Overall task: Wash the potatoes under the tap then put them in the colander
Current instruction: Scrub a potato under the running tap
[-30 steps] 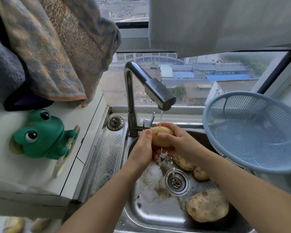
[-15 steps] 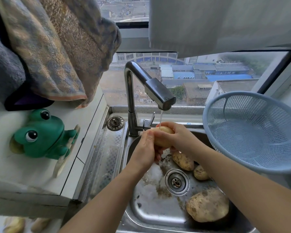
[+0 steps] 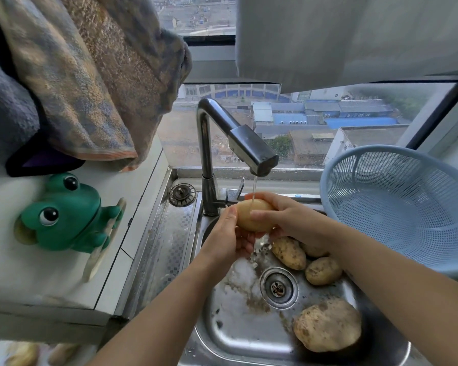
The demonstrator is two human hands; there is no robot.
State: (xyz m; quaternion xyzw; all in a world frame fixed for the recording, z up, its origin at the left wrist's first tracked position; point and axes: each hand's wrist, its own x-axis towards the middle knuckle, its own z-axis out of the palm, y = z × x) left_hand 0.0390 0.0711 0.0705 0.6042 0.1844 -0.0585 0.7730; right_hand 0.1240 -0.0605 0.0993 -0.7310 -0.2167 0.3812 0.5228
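Pale oval potato under the chrome tap, above the steel sink; left hand and right hand each keep a grip clamped on it. Muddy brown potatoes lie near the drain. Blue plastic mesh colander at right; green frog figure on white tiled surface; city-view window behind.

The left forearm and right forearm are bare to the frame edge; the left hand and right hand are bare too, nails short
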